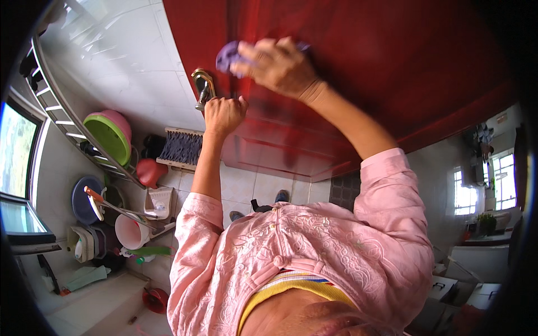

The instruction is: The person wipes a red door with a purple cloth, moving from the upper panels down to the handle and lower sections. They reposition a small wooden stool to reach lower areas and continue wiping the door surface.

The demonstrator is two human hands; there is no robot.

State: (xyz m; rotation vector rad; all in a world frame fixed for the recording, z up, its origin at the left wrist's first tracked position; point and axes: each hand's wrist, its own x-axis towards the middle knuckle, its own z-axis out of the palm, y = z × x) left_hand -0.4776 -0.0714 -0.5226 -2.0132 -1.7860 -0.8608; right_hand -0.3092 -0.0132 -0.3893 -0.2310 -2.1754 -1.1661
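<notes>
My right hand (280, 69) presses a purple cloth (229, 58) against the face of a dark red panelled door (378, 54). Its fingers are spread over the cloth and slightly blurred, and part of the cloth is hidden beneath them. Lower and to the left, my left hand (225, 114) is closed at the brass-coloured door handle (203, 90). The fingers cover much of the lever, so the exact grip is partly hidden.
Left of the door stand a metal ladder (63, 111), a green basin (107, 138), a shoe rack (180, 147), a red container (151, 172), a dustpan (159, 202) and a pink bucket (131, 232). A dark mat (344, 191) lies by the door's lower edge.
</notes>
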